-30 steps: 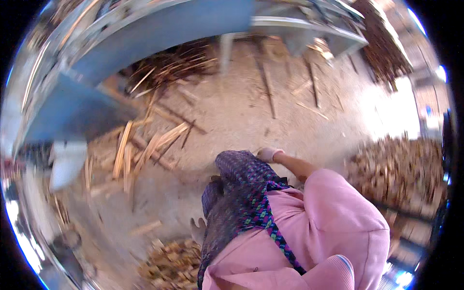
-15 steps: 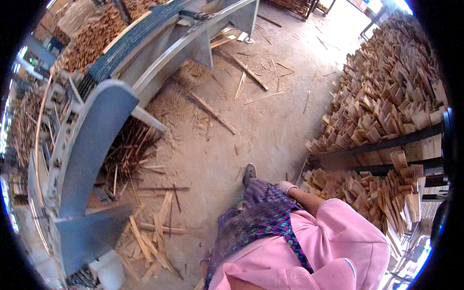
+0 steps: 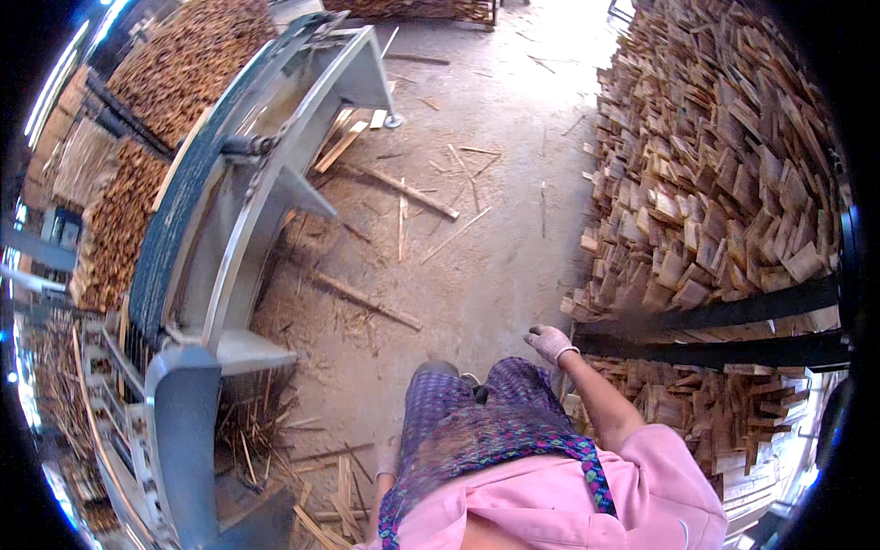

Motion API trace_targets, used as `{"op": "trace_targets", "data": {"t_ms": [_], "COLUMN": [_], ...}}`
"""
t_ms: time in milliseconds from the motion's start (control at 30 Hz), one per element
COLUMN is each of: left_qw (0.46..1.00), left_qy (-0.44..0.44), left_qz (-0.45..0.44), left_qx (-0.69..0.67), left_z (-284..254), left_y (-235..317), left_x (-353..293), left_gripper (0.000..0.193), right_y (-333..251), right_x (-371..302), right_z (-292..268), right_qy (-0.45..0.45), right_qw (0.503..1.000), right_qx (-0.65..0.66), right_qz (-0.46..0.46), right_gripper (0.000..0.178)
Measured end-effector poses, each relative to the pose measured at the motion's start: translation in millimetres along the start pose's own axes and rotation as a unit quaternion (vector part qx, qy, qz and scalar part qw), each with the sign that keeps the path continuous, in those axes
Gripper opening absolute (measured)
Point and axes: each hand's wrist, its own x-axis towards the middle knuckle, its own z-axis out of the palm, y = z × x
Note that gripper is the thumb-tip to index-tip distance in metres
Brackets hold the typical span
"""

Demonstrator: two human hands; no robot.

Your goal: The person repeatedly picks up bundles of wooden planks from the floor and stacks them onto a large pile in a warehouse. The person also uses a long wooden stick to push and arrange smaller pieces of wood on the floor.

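Note:
My right hand (image 3: 551,344), in a pale glove, hangs in front of my right thigh, its fingers loosely stretched with nothing in them. It is nearest to the dark rails under the big stack of wooden slats (image 3: 697,174) on the right, and apart from them. My left hand (image 3: 387,456), gloved too, hangs low beside my left hip; its fingers are too blurred to make out. A patterned purple apron (image 3: 495,449) covers my front over a pink top.
At left stands a long grey machine with a dark green belt (image 3: 179,211); its blue-grey end guard (image 3: 183,449) curves toward me. Long wood strips (image 3: 367,301) and offcuts litter the dusty floor (image 3: 513,266). More stacked wood (image 3: 192,55) lies beyond the machine.
My view has moved forward along the aisle and turned a little right. My right hand has swung forward, away from my thigh. The machine's end guard now sits lower in view.

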Motion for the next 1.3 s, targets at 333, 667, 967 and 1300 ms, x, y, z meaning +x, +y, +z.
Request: {"op": "trace_targets", "data": {"t_ms": [333, 667, 967, 1300], "left_qw": [0.995, 0.991, 0.961, 0.965], "left_qy": [-0.085, 0.04, -0.07, -0.132], "left_qz": [-0.005, 0.124, 0.236, 0.171], "left_qx": [0.056, -0.007, 0.125, 0.151], "left_z": [-108.6, -292.6, -266.8, -271.5], "left_y": [172.0, 424.9, 725.4, 822.8], "left_x": [247.0, 461.2, 629.0, 762.3], "left_gripper": [0.051, 0.049, 0.035, 0.041], "right_y": [150.3, 34.2, 39.2, 84.6], "right_x": [45.1, 172.0, 395.6, 554.6], "right_z": [47.5, -141.7, -299.2, -592.8], "right_qy": [-0.075, 0.113, 0.022, 0.167], "right_qw": [0.986, 0.977, 0.987, 0.972], "right_qx": [0.015, 0.119, 0.104, 0.068], "right_qz": [0.147, 0.14, 0.116, 0.147], "right_gripper": [0.067, 0.053, 0.062, 0.053]}}
